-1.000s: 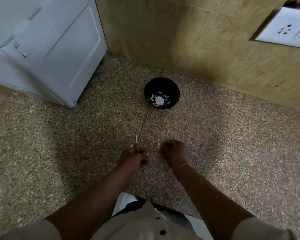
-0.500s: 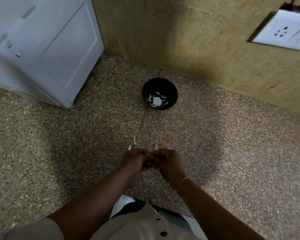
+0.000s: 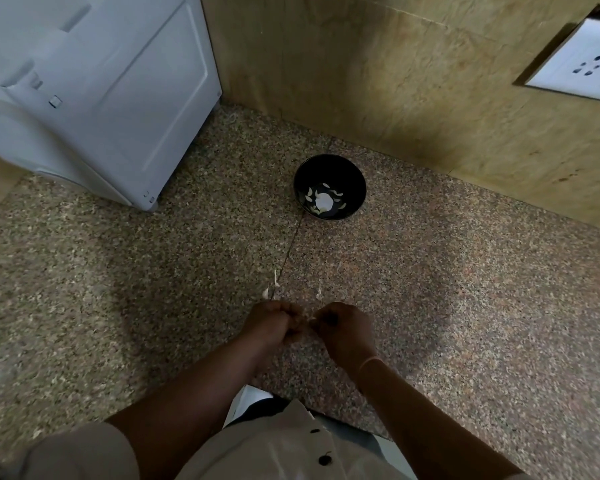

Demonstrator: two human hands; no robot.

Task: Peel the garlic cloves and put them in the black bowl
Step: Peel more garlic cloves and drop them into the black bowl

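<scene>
In the lower middle of the frame the left hand (image 3: 269, 323) and the right hand (image 3: 347, 329) are close together above the speckled granite counter (image 3: 465, 289). Their fingers are curled, and the fingertips meet on a small pale piece (image 3: 303, 325) that is too small to see clearly. The right wrist wears a thin band (image 3: 369, 361). Just above the hands, some pale peel scraps (image 3: 275, 277) lie on the counter. Higher, near the centre, stands the black bowl (image 3: 347, 174) with white garlic pieces (image 3: 324, 201) inside. A white appliance (image 3: 118, 81) fills the upper left. A white socket plate (image 3: 582, 71) is on the stone wall (image 3: 395, 81) at the upper right.
</scene>
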